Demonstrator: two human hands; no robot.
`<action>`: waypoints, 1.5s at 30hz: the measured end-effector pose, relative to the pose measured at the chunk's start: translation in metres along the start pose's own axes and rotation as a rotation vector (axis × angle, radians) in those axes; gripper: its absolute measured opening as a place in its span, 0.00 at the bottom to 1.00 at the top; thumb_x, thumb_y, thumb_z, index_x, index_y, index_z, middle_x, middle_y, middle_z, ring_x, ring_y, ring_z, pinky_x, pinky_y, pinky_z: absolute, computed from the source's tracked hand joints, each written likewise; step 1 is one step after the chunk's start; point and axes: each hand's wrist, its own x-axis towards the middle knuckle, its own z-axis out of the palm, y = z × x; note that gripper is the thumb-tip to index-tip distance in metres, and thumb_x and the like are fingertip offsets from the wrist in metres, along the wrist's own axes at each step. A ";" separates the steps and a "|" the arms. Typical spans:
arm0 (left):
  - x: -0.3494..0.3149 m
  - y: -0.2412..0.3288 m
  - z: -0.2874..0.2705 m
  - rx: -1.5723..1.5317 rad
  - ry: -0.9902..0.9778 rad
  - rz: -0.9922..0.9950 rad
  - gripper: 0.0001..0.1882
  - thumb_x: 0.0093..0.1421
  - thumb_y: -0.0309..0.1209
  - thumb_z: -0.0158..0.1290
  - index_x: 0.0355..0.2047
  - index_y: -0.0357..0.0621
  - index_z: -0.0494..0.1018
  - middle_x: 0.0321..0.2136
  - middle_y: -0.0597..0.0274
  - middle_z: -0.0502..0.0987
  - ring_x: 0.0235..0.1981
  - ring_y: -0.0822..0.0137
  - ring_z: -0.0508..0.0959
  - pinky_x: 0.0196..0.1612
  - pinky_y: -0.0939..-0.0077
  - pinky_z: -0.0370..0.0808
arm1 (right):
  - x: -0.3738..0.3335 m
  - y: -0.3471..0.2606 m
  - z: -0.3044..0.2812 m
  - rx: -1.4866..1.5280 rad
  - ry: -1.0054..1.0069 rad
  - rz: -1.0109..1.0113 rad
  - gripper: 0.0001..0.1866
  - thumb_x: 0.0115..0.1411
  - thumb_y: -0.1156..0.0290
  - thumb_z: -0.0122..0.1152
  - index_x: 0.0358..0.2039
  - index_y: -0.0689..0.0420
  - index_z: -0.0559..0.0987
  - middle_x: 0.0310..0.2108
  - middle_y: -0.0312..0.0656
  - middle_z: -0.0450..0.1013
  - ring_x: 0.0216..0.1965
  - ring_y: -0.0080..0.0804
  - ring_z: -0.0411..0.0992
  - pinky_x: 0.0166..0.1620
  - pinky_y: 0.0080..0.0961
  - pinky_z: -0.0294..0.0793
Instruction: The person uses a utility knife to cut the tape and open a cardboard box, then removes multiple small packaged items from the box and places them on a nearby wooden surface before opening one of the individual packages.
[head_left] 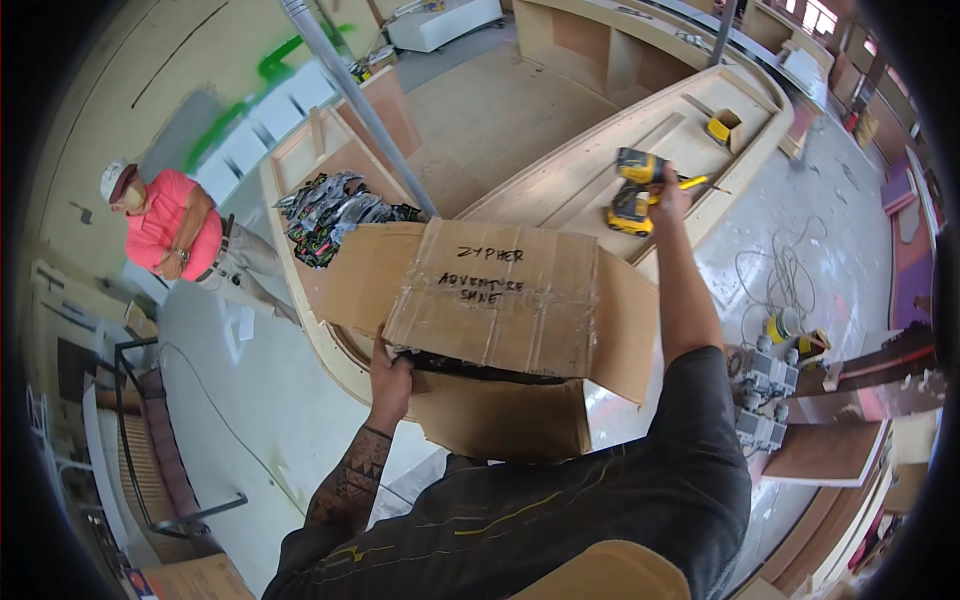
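Observation:
A brown cardboard box (490,300) with opened flaps and handwriting on one flap rests in front of me on the wooden counter. My left hand (390,378) is closed on the box's left edge, beside a dark gap under the flap. Dark contents show there, too hidden to name. Out to the right, my right hand (670,195) is closed round a yellow and black cordless drill (632,208) over the counter. A thin yellow piece sticks out beside that hand; its kind is unclear. Crumpled dark printed packets (335,210) lie left of the box.
The curved wooden counter (575,190) has a raised rim and a grey metal pole (365,110). A small yellow box (722,128) lies on it. A person in a pink shirt (175,220) stands left, arms folded. Cables (785,270) lie on the floor at right.

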 end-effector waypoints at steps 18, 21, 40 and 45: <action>-0.029 0.006 0.147 0.259 -0.090 0.151 0.25 0.60 0.27 0.50 0.58 0.35 0.68 0.40 0.28 0.80 0.43 0.30 0.81 0.43 0.42 0.77 | 0.099 -0.061 -0.047 -0.349 -0.245 0.360 0.14 0.67 0.51 0.70 0.43 0.45 0.80 0.33 0.36 0.83 0.11 0.13 0.56 0.13 0.08 0.60; -0.028 -0.002 0.160 0.230 -0.119 0.207 0.23 0.60 0.28 0.51 0.56 0.35 0.70 0.38 0.28 0.80 0.42 0.28 0.79 0.44 0.40 0.76 | 0.117 -0.060 -0.050 -0.359 -0.150 0.436 0.20 0.64 0.49 0.73 0.46 0.48 0.79 0.40 0.41 0.83 0.10 0.14 0.55 0.13 0.12 0.59; 0.035 0.082 0.221 0.131 -0.389 0.487 0.16 0.63 0.25 0.49 0.50 0.34 0.76 0.32 0.33 0.80 0.36 0.36 0.82 0.38 0.48 0.78 | 0.013 -0.155 -0.233 -1.374 -0.342 0.050 0.44 0.65 0.31 0.59 0.51 0.68 0.82 0.31 0.42 0.81 0.28 0.33 0.78 0.32 0.35 0.77; 0.020 0.060 0.192 0.225 -0.383 0.402 0.16 0.64 0.25 0.50 0.51 0.36 0.77 0.25 0.39 0.78 0.24 0.43 0.79 0.31 0.51 0.73 | -0.116 -0.133 -0.202 -1.039 -0.201 0.148 0.33 0.66 0.36 0.62 0.49 0.58 0.81 0.26 0.29 0.70 0.18 0.16 0.62 0.20 0.22 0.58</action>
